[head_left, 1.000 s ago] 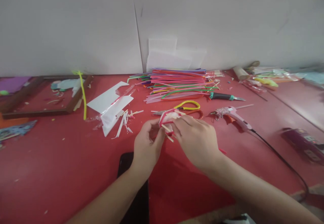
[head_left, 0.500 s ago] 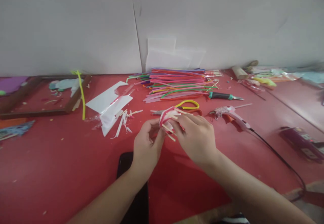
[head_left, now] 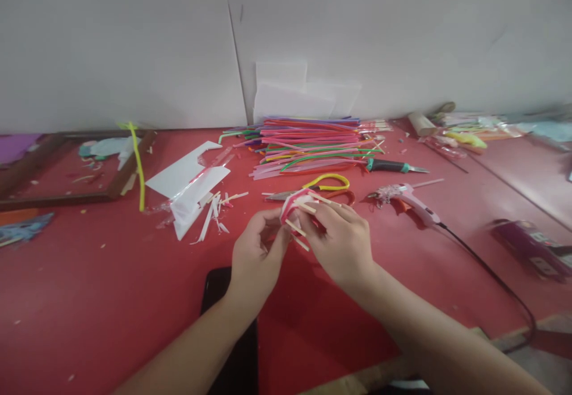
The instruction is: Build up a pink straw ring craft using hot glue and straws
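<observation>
Both my hands meet over the middle of the red table (head_left: pixel 111 288). My left hand (head_left: pixel 255 258) pinches the lower left side of a small pink and white craft piece (head_left: pixel 295 204) with thin wooden sticks poking out of it. My right hand (head_left: pixel 342 243) grips the same piece from the right, fingers curled round it. The piece is held just above the table, in front of yellow-handled scissors (head_left: pixel 328 183).
A pile of coloured straws (head_left: pixel 313 145) lies at the back. A pink glue gun (head_left: pixel 413 201) with a black cord, a utility knife (head_left: pixel 393 167), white paper scraps (head_left: pixel 187 189), a wooden frame (head_left: pixel 116 183) and a black phone (head_left: pixel 232 335) surround my hands.
My hands and the craft piece hold nearly the same pose; the view has shifted slightly, and my right fingers have crept a little along the piece.
</observation>
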A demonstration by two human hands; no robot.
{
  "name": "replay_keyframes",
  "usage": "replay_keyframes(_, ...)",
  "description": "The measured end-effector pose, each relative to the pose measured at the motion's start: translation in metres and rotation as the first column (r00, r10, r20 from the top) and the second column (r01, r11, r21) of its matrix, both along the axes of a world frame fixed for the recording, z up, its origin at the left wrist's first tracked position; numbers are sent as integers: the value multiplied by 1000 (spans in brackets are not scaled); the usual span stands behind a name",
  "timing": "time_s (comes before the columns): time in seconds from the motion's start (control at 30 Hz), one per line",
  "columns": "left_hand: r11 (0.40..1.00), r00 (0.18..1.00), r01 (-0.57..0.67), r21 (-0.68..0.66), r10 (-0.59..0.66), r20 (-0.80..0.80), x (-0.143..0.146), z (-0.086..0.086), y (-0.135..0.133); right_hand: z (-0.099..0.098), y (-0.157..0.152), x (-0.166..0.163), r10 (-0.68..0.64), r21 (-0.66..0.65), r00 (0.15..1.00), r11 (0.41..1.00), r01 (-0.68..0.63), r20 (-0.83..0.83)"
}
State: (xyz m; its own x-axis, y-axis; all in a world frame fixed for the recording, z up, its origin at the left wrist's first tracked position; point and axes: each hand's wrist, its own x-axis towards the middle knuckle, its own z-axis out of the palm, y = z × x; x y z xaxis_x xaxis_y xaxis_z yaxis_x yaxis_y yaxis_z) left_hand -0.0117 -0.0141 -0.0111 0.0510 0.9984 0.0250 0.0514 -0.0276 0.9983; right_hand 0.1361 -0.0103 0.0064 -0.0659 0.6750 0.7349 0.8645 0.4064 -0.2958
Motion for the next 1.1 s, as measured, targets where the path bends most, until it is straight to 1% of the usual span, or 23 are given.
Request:
replay_keyframes(0.1,1000,1000,13,-4,-13,-1,0,-1,0,-1,1,1,8,1,999,1000,-8,-52)
replay_keyframes(0.2,1000,1000,22,5,-22,-5,1,-3,0,-1,1,2,17,-26,997,999,-18,-74)
replay_keyframes(0.3,1000,1000,24,14,-24,-18,1,-4,1,-1,2,6,41,-43,998,998,-43,-48)
replay_keyframes(0.43,1000,1000,17,12,-17,-16,2,-4,2,0,2,11,94,-5,994,996,-94,46)
replay_keyframes(0.5,999,1000,29,21,-29,-6,1,-5,2,1,1,13,105,14,992,994,-106,69)
replay_keyframes(0.6,997,997,73,23,-73,-9,0,-7,2,0,2,13,85,17,994,996,-87,73)
replay_keyframes(0.73,990,991,130,57,-129,-28,0,-7,1,-4,7,17,61,-15,996,998,-60,65)
replay_keyframes(0.83,994,996,92,49,-92,-13,0,-4,0,-5,10,22,132,-26,989,991,-130,69)
replay_keyframes(0.97,998,997,-46,32,48,-65,0,0,0,-2,11,30,229,-96,968,971,-220,98)
replay_keyframes(1.03,998,995,-65,26,66,-79,1,2,0,0,11,35,270,-157,955,955,-250,123)
replay_keyframes(1.1,999,997,-48,1,48,-55,2,2,1,4,13,40,317,-212,936,935,-283,150)
